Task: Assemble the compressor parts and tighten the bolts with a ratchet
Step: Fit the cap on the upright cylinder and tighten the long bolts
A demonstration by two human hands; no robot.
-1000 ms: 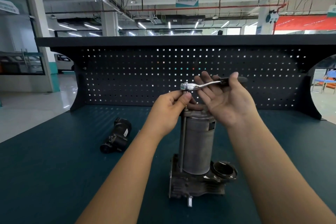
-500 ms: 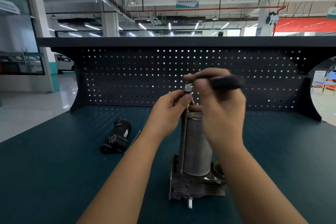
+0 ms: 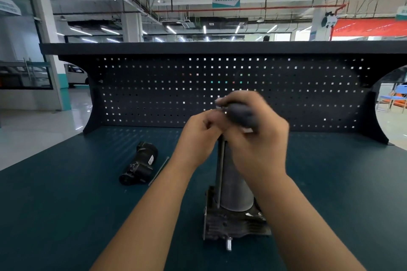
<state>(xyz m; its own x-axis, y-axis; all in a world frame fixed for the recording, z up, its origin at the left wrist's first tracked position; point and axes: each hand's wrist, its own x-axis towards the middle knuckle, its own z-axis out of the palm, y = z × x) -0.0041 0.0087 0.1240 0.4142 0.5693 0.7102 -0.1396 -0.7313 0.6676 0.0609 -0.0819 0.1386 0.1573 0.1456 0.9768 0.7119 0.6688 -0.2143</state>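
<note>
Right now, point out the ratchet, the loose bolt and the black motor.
ratchet [image 3: 241, 115]: head view, dark handle grip.
loose bolt [image 3: 159, 170]: head view, mid-shaft.
black motor [image 3: 141, 165]: head view, middle of its body.

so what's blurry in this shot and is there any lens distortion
Head view: motion blur smears the right hand and the ratchet handle it grips; the left hand is slightly soft; the compressor and black part look sharp; the wide lens leans the left pillar.

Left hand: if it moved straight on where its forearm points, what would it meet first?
Probably the black-handled metal ratchet gripped by the right hand, directly beyond the left hand; blur hides whether they already touch.
</note>
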